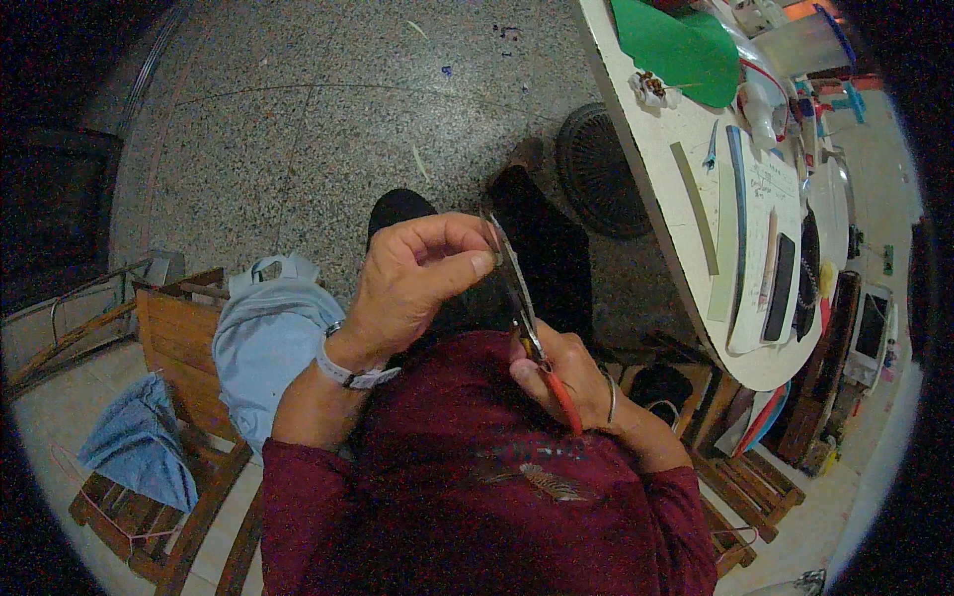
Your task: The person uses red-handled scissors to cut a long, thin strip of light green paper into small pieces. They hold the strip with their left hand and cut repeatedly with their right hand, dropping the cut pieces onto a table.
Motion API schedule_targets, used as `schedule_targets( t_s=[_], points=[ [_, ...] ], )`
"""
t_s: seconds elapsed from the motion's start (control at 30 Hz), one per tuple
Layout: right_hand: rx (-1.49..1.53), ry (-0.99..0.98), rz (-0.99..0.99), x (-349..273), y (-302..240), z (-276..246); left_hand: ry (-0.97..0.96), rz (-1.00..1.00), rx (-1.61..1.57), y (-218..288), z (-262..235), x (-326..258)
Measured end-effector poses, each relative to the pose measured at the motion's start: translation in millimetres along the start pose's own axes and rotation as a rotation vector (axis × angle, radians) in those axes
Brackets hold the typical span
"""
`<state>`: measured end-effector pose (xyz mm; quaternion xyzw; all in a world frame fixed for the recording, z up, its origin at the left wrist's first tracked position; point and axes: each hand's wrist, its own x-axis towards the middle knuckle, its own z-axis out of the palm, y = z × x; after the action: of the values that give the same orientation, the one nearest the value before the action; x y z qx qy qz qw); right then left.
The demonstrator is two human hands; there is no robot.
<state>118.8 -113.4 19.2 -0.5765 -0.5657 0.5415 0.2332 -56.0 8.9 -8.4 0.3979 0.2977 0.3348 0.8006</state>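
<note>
In my right hand (576, 377) I grip a pair of scissors (516, 283) by its red handles, with the long metal blades pointing forward and slightly left. My left hand (417, 278) is closed in a pinch right beside the blade tips. Whatever sits between its thumb and forefinger is too small to make out. A white-strapped watch (356, 376) is on my left wrist and a bangle (612, 399) on the right. Both hands are over my lap, in front of my dark red shirt (467, 447).
A white table (661, 169) on the right bears a green sheet (686, 50), an open notebook (785, 189), a black case (780, 286) and a narrow strip (696, 209). A round black stool (601, 169) stands beside it. At left, a light blue backpack (268, 343) rests by wooden chairs (179, 348).
</note>
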Motion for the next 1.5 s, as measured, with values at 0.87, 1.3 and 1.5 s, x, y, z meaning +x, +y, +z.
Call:
schedule_targets(
  t_s=[0.87, 1.3, 1.5],
  points=[
    [-0.262, -0.013, 0.209, 5, 44, -31, 0.125, -0.036, -0.155, 10, 4, 8],
    [-0.330, 0.121, 0.210, 6, 160, -34, 0.151, 0.025, 0.091, 62, 55, 65],
    [-0.486, 0.146, 0.214, 9, 200, -25, 0.056, 0.197, 0.251, 101, 103, 130]
  ],
)
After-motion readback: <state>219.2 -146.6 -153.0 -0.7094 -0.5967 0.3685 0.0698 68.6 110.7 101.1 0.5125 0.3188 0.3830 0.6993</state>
